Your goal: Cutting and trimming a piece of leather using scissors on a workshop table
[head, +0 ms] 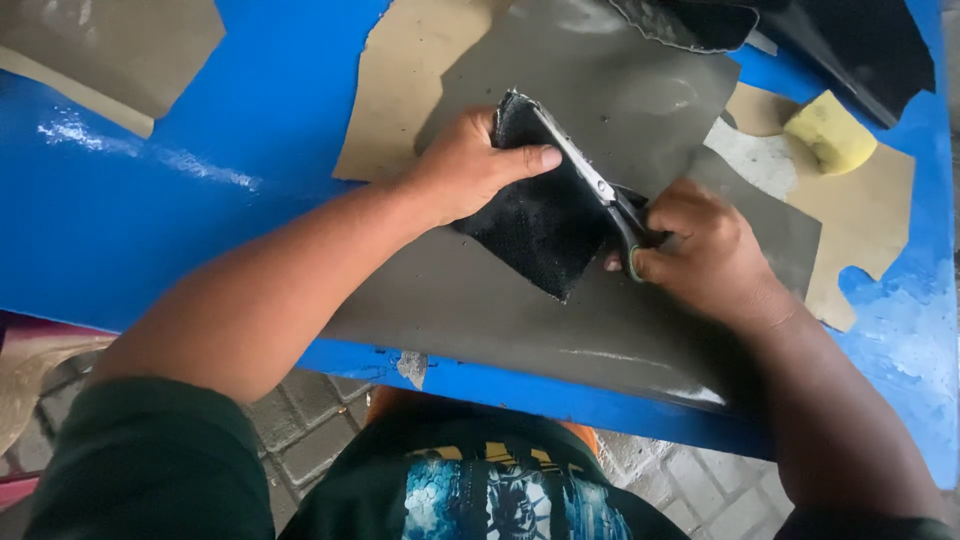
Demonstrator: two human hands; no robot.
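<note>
- Nearest to my lens I saw the person's dark shirt with a blue and yellow printed panel [500, 495], just off the table's near edge, above grey paving bricks [300, 415].
- I counted two bare hands, both over the middle of the blue table [130, 215].
- The left hand [470, 165] lay on one black textured patch [545, 215]; its thumb was stretched flat across the patch's upper part and the other fingers were curled over the far corner, pinching the piece there.
- The right hand [710, 250] gripped one pair of scissors [600, 195]; its fingers were folded tight about the dark handles, and the steel blades ran up the patch's right-hand edge.
- That patch rested on one large grey sheet [520, 310], which reached from the table's middle to its near edge.
- I counted three tan pieces: one [410, 85] tucked under the grey sheet towards the far edge, one [870, 215] at the right edge, and one grey-and-tan piece [110, 50] at the far left corner.
- One yellow sponge [830, 130] sat on the tan piece by the right edge.
- Dark scraps [850, 40] lay at the far right corner; how many I could not tell.
</note>
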